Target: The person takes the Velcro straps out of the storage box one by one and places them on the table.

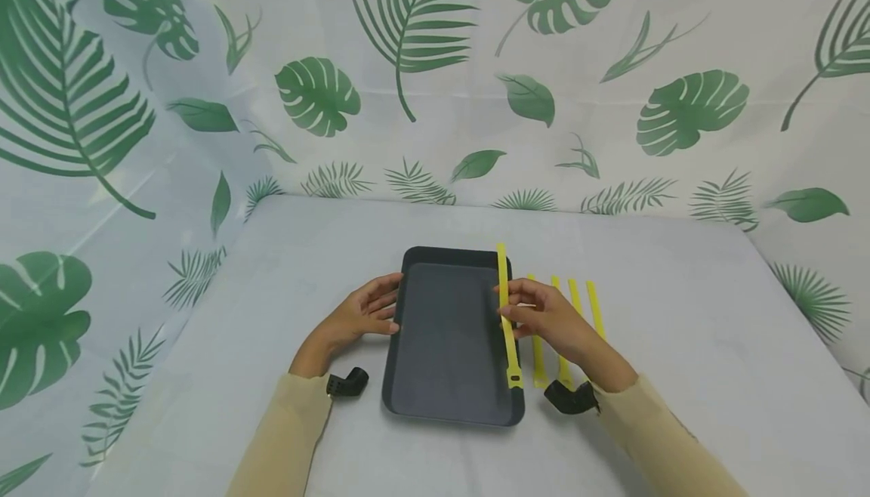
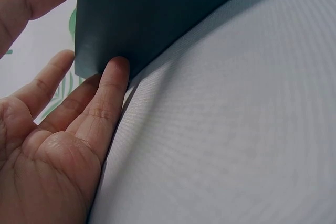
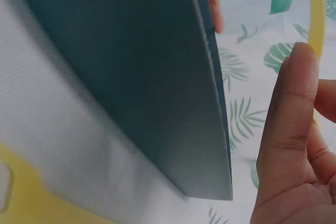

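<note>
A dark grey rectangular tray (image 1: 445, 338) lies on the white table, long sides running away from me. My left hand (image 1: 356, 314) is at its left side, fingers fairly straight; in the left wrist view, fingertips touch the tray's outer wall (image 2: 152, 11). Over the tray's right rim, my right hand (image 1: 547, 319) pinches a yellow cable strap (image 1: 511, 350) between thumb and fingers. The strap's slotted end points toward me. The right wrist view shows the strap (image 3: 316, 19) held above the tray's wall (image 3: 131, 72).
Several more yellow straps (image 1: 596, 308) lie roughly side by side on the table to the right of the tray, partly hidden by the right hand. Black wrist cameras (image 1: 571, 397) sit at both cuffs. A leaf-patterned cloth (image 1: 435, 142) hangs behind and beside the table.
</note>
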`<state>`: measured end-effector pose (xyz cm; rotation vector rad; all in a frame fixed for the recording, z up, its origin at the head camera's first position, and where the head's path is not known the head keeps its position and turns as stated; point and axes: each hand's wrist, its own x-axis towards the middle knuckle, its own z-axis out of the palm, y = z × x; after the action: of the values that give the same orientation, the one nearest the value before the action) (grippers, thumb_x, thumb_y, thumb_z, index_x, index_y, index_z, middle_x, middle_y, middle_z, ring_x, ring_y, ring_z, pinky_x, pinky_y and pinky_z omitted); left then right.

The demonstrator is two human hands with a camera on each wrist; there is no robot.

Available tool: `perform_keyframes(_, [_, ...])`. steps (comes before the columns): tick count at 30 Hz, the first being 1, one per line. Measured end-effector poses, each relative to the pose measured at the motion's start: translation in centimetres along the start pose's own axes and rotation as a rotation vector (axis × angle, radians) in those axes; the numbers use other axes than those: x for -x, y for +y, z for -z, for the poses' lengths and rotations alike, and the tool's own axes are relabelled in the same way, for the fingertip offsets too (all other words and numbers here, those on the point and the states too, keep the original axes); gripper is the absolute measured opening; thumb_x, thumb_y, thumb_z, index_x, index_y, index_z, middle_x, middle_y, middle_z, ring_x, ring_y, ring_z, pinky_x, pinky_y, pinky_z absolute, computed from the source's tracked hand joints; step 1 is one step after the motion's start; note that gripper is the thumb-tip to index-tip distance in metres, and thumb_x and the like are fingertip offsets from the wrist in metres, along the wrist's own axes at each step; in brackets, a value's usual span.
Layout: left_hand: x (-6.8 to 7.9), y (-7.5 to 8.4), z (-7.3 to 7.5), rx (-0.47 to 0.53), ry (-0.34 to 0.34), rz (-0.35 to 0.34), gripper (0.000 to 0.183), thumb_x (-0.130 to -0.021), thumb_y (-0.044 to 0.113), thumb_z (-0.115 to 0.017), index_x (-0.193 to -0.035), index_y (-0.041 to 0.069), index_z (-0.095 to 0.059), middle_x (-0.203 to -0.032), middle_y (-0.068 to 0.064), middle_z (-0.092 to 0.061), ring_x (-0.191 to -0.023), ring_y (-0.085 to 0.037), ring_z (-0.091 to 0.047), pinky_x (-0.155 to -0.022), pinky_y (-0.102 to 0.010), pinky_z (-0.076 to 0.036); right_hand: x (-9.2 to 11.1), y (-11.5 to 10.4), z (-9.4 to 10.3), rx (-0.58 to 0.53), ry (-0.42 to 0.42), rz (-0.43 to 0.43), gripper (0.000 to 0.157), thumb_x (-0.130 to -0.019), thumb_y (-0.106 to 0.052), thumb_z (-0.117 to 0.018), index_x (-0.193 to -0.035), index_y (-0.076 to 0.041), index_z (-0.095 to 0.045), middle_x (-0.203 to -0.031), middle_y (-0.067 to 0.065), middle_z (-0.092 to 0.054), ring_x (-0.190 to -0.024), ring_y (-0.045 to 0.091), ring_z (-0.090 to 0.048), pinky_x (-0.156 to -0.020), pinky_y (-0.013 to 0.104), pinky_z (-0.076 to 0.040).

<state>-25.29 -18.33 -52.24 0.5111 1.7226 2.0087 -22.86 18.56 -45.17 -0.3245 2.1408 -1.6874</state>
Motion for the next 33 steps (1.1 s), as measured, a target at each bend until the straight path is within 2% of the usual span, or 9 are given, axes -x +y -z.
perform_keyframes(5, [-0.1, 0.0, -0.1, 0.0, -0.008, -0.009, 0.101, -0.085, -0.006, -0.085, -0.168, -0.007, -0.026, -0.173, -0.03, -0.027, -0.159, -0.048, -0.029, -0.118, -0.029, -0.048, 0.7, 0.2, 0.4, -0.024, 0.017, 0.002, 0.052, -0.104, -0.007, -0.07, -0.147, 0.015, -0.049, -0.104, 0.008, -0.063, -0.092, 0.015, -0.068, -0.076, 0.031, -0.066])
perform_keyframes(13, [0.1, 0.2, -0.4, 0.007, -0.016, -0.011, 0.101, -0.085, -0.006, -0.083, -0.168, -0.007, -0.025, -0.174, -0.03, -0.025, -0.16, -0.048, -0.027, -0.118, -0.029, -0.048, 1.8, 0.8, 1.5, -0.07, 0.037, 0.003, 0.05, -0.104, -0.004, -0.067, -0.145, 0.013, -0.045, -0.102, 0.003, -0.063, -0.093, 0.013, -0.069, -0.074, 0.029, -0.065])
perform_keyframes(20, [0.1, 0.2, -0.4, -0.007, -0.005, -0.007, 0.101, -0.086, -0.003, -0.085, -0.168, -0.006, -0.027, -0.173, -0.03, -0.026, -0.16, -0.047, -0.028, -0.118, -0.028, -0.048, 2.8, 1.3, 2.8, -0.06, 0.072, -0.006, 0.057, -0.104, -0.004, -0.066, -0.151, 0.014, -0.039, -0.103, 0.0, -0.064, -0.091, 0.011, -0.065, -0.075, 0.028, -0.065])
perform_keyframes(25, [0.1, 0.2, -0.3, -0.017, -0.004, -0.006, 0.101, -0.087, -0.001, -0.086, -0.168, -0.006, -0.026, -0.173, -0.03, -0.026, -0.16, -0.047, -0.027, -0.117, -0.027, -0.048, 3.5, 1.6, 3.6, -0.062, 0.09, 0.007, 0.056, -0.104, -0.002, -0.065, -0.15, 0.016, -0.038, -0.101, 0.0, -0.064, -0.088, 0.01, -0.065, -0.073, 0.027, -0.065])
perform_keyframes(33, [0.2, -0.2, -0.1, -0.036, -0.004, -0.006, 0.102, -0.087, 0.001, -0.088, -0.168, -0.005, -0.026, -0.174, -0.029, -0.025, -0.16, -0.045, -0.028, -0.117, -0.025, -0.048, 4.4, 2.3, 5.2, -0.054, 0.127, -0.022, 0.06, -0.105, -0.002, -0.063, -0.156, 0.016, -0.035, -0.101, -0.002, -0.064, -0.086, 0.01, -0.062, -0.074, 0.026, -0.064])
